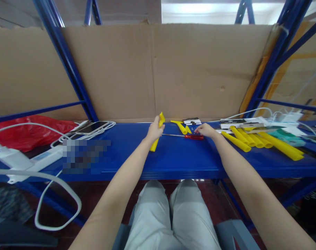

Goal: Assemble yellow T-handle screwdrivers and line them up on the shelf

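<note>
My left hand [154, 129] is wrapped round a yellow plastic piece [154, 145], held upright over the middle of the blue table. A screwdriver [193, 137] with a red handle lies between my hands, its shaft pointing at the left one. My right hand [204, 129] is just above the handle's far end, fingers bent together near some tiny parts [192, 129] on the table; whether it pinches one is too small to tell. Behind the screwdriver lie another yellow piece [182, 128] and a black-and-white card [192, 121].
Several yellow tubes [254, 139] lie at the right beside metal blades [271, 129] and papers. At the left are a red plastic bag [35, 130], a phone [92, 127], white cables and a power strip [47, 157]. Cardboard [173, 73] stands along the back.
</note>
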The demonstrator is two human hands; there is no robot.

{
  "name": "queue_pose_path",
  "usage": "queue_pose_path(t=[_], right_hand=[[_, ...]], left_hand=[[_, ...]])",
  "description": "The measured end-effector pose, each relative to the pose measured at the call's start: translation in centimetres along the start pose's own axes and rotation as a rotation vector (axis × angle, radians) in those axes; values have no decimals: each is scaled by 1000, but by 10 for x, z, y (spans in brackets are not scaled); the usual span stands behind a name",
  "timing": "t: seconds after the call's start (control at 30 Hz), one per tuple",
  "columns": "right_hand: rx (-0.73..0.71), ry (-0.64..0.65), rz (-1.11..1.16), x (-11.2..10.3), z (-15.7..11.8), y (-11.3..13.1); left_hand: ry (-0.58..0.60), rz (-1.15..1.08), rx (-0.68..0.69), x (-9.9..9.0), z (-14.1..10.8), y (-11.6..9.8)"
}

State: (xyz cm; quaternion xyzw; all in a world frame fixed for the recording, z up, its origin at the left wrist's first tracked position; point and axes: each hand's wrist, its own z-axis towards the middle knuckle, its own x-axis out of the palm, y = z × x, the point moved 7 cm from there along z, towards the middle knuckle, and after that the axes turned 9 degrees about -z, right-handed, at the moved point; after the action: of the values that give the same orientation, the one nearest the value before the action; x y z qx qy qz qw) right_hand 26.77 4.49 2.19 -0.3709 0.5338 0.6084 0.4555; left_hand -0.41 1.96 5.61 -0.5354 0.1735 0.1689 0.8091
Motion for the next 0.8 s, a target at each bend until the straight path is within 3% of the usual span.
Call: queue_pose_path(t=[0.27, 0.6, 0.8], right_hand=[[-30, 68, -68, 3, -1, 6], [-93, 89, -128, 19, 15, -1], [-120, 75, -213, 21, 18, -1]], left_hand=[[98, 238, 152, 14, -6, -10], [382, 519, 371, 43, -19, -9], [404, 684, 376, 45, -21, -10]])
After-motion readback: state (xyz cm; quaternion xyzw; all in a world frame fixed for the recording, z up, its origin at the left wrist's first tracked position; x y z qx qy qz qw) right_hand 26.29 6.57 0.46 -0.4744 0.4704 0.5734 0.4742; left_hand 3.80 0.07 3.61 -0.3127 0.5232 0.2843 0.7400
